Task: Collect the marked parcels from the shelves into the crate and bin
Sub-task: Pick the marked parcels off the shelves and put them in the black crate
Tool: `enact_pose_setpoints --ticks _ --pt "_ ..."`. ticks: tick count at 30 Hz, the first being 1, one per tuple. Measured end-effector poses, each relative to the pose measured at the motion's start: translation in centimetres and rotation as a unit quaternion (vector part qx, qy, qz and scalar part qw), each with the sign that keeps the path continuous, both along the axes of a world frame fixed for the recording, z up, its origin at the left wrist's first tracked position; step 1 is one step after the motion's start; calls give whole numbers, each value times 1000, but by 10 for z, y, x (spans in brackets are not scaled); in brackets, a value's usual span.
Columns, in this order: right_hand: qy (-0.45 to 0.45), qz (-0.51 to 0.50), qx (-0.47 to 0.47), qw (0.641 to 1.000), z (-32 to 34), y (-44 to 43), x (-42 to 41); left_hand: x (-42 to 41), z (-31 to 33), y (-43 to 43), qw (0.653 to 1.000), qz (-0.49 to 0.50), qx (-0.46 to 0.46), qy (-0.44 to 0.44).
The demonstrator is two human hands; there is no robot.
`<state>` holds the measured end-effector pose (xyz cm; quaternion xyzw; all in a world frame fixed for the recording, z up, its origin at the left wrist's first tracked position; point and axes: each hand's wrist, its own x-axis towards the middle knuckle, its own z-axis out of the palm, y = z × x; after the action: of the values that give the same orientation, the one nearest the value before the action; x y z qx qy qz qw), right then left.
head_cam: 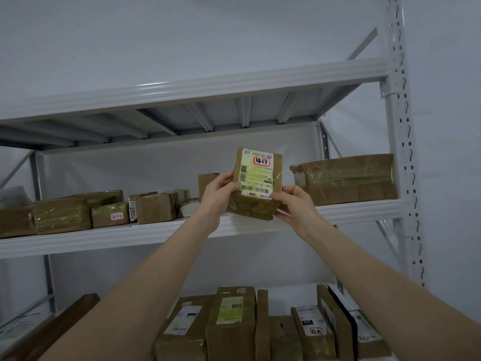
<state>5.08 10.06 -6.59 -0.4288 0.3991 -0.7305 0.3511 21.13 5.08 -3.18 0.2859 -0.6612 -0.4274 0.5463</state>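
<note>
Up at the middle shelf: a person holds a brown taped parcel (256, 204) upright in both hands, raised just over the front edge of the shelf (104, 239).
Left hand (218, 196): grips the parcel's left edge, fingers (226, 178) curled round it.
Right hand (294, 204): holds the lower right corner, thumb pressed on the bottom edge of the label.
Label (256, 175): pale, facing me, printed upside down, with barcodes and a red-framed mark (262, 161) near the top.
Shelf, left side: a row of small taped parcels lying flat; one (110, 216) carries a small red-framed tag.
Shelf, right side: a large flat brown box (346, 178), close to the white upright post (400, 152).
Lower shelf: more parcels (231, 321) standing on end, packed side by side; one (316, 330) shows a red-marked tag.
Top shelf (195, 87): only its ribbed underside shows.
</note>
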Motion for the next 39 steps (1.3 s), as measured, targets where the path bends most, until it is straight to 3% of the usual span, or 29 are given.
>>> enact_pose_setpoints --ticks 10,14,17,22,26,28,33,36,39 --pt "58 -6 10 998 -7 -11 15 22 -12 -1 999 35 -9 -4" --pt "-16 36 -2 999 -5 -14 19 36 -14 2 997 29 24 -60" --pt "-10 42 -8 999 -5 -18 21 42 -14 5 1000 14 7 -20" --pt "106 -17 0 994 3 -19 19 55 -1 7 997 64 -8 42" --pt "58 39 19 997 -1 -22 26 65 2 9 985 93 78 121" --pt "17 54 34 998 -8 -23 30 71 -1 12 989 59 106 89" --pt "-27 79 74 994 -23 -28 39 79 -7 19 991 51 69 -104" --pt "22 93 87 992 -27 -27 42 90 -4 25 990 47 66 -120" --pt "31 191 85 977 -28 -23 42 103 -2 29 988 22 85 -130"
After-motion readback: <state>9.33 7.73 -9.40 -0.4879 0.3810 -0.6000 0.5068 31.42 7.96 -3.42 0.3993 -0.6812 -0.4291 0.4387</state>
